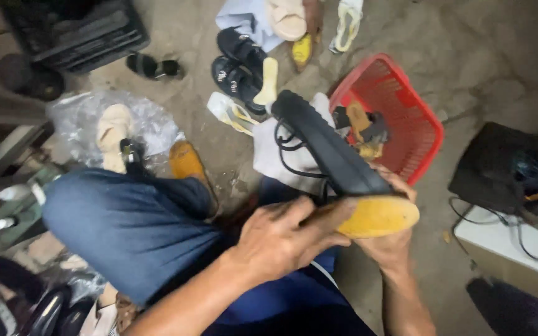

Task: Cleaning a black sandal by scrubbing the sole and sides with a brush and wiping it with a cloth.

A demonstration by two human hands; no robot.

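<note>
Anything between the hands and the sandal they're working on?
No. Both hands are already on the sandal: left hand presses on its yellow end, right hand holds it from beneath. Nothing visible lies between them.

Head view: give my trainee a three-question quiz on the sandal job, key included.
1. True or false: both hands are on the sandal.
2. Which colour is the basket beyond it? A blue, B red, C green.
3. Fill in: the sandal's sole is black, its insole is ____.

Key:
1. True: the left hand grips the heel end from above, the right hand supports it from below.
2. B.
3. Yellow.
</note>
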